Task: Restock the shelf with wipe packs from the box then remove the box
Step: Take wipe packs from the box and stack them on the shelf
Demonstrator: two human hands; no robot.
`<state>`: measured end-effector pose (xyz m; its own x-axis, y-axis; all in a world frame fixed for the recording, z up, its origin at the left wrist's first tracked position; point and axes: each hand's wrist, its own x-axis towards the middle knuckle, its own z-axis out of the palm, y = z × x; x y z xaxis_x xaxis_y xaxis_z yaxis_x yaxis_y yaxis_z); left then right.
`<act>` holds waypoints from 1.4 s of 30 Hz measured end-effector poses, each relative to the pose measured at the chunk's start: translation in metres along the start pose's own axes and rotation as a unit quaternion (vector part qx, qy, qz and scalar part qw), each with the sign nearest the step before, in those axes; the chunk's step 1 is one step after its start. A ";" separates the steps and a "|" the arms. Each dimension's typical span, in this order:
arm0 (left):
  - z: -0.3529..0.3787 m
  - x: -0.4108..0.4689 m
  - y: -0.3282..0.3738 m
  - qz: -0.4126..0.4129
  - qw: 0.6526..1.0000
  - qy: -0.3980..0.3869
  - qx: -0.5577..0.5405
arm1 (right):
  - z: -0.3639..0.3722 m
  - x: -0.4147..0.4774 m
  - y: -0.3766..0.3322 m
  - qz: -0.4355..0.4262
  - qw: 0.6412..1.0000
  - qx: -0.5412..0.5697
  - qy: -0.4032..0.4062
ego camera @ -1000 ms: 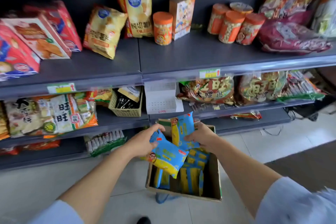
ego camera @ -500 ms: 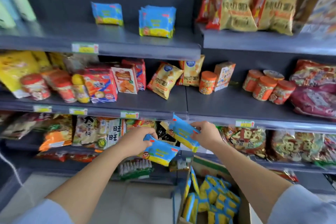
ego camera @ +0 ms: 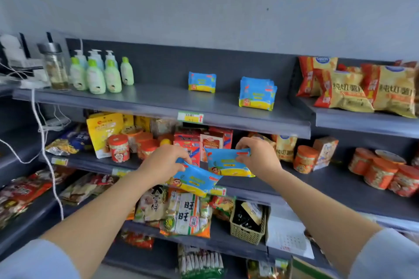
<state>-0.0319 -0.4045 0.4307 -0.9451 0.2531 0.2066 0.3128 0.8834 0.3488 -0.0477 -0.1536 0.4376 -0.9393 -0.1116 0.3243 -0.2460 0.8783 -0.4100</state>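
Note:
My left hand (ego camera: 163,161) grips a blue and yellow wipe pack (ego camera: 195,179) by its upper edge, in front of the second shelf. My right hand (ego camera: 257,156) pinches a second wipe pack (ego camera: 227,163) at its right end, just right of the first. On the top shelf (ego camera: 158,102) stand a single wipe pack (ego camera: 201,82) and a small stack of wipe packs (ego camera: 257,93), with bare shelf between them. Only a corner of the cardboard box (ego camera: 303,267) shows at the bottom right.
Green lotion bottles (ego camera: 99,75) and a glass jar (ego camera: 54,67) stand at the top shelf's left. Chip bags (ego camera: 360,87) fill the shelf section to the right. Snack boxes, orange tubs (ego camera: 305,158) and bags crowd the lower shelves. White cables (ego camera: 43,142) hang at the left.
Both hands lifted the two wipe packs out of the box and up to second-shelf height. The view tilted up, bringing the top shelf into sight and dropping the box out of it.

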 end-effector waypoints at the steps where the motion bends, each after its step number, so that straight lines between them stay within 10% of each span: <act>1: -0.011 0.000 -0.007 -0.003 1.000 0.012 0.007 | -0.003 0.006 -0.010 -0.001 1.000 0.006 0.011; 16: -0.103 0.062 -0.050 -0.005 0.982 0.157 -0.102 | -0.023 0.108 -0.077 -0.023 0.991 0.069 0.115; 42: -0.103 0.277 -0.115 -0.015 0.975 0.147 -0.164 | 0.038 0.353 -0.025 0.037 0.976 0.185 0.111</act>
<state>-0.3205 -0.4769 0.5422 -0.9016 0.0632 0.4279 0.3445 0.7032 0.6220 -0.3826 -0.2329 0.5302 -0.8927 0.0852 0.4425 -0.2875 0.6483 -0.7050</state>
